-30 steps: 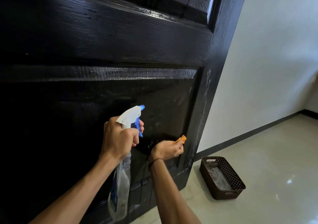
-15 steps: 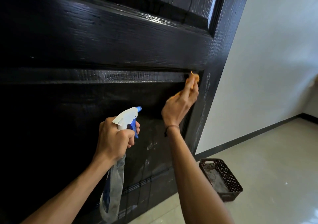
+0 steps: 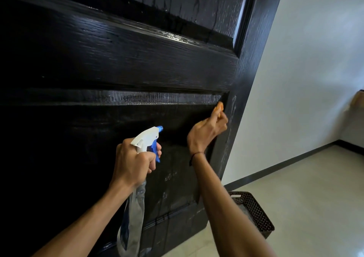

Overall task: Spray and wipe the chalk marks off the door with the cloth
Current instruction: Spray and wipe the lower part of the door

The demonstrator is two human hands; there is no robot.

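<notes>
Your left hand (image 3: 132, 162) is wrapped around the neck of the spray bottle (image 3: 136, 207), fingers curled at the blue trigger, with the white nozzle head pointing right toward the lower panel of the black door (image 3: 137, 63) and the clear bottle body hanging down below your wrist. Your right hand (image 3: 206, 132) pinches the orange cloth (image 3: 219, 108) between curled fingers and holds it against the door at the upper right corner of the lower panel, just under the horizontal rail. Faint whitish chalk marks (image 3: 231, 122) run down the door's right edge strip, just right of the cloth, and lighter smudges show lower on the panel. On the pale floor, right of the door's bottom corner, a dark perforated basket (image 3: 258, 213) sits partly behind your right forearm.
</notes>
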